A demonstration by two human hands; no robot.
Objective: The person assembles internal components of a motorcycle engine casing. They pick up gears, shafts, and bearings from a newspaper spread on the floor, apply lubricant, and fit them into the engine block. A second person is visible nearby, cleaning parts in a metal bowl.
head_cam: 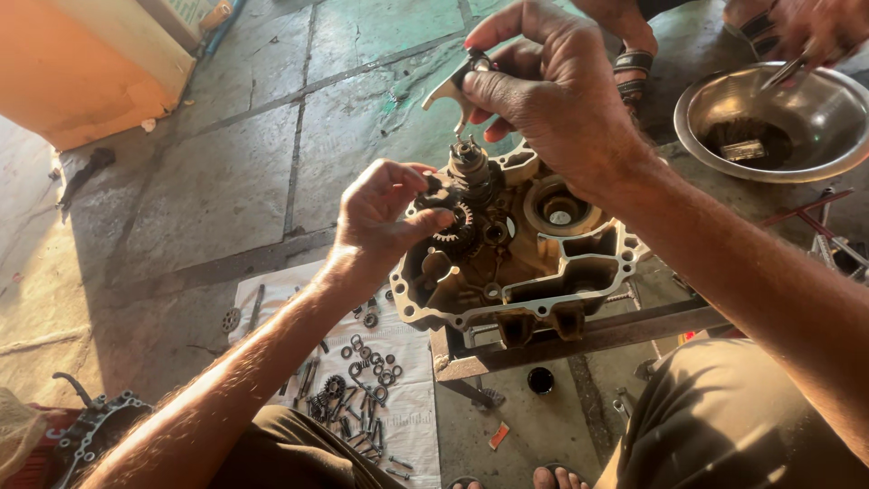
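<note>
An open metal engine case (543,281) rests on a steel frame stand (579,340), with gears and a shaft cluster (469,177) standing up inside it. My left hand (385,213) pinches a dark toothed gear (453,225) at the left side of the cluster. Above the case, my right hand (548,95) is closed on a small pale metal fork-shaped part (450,91), held in the air over the shaft.
A white sheet (412,398) on the stone floor carries several washers, bolts and small gears. A steel bowl (778,122) with dark parts sits at the right, another person's hand above it. An orange box (90,63) stands at top left, a case cover (95,430) at bottom left.
</note>
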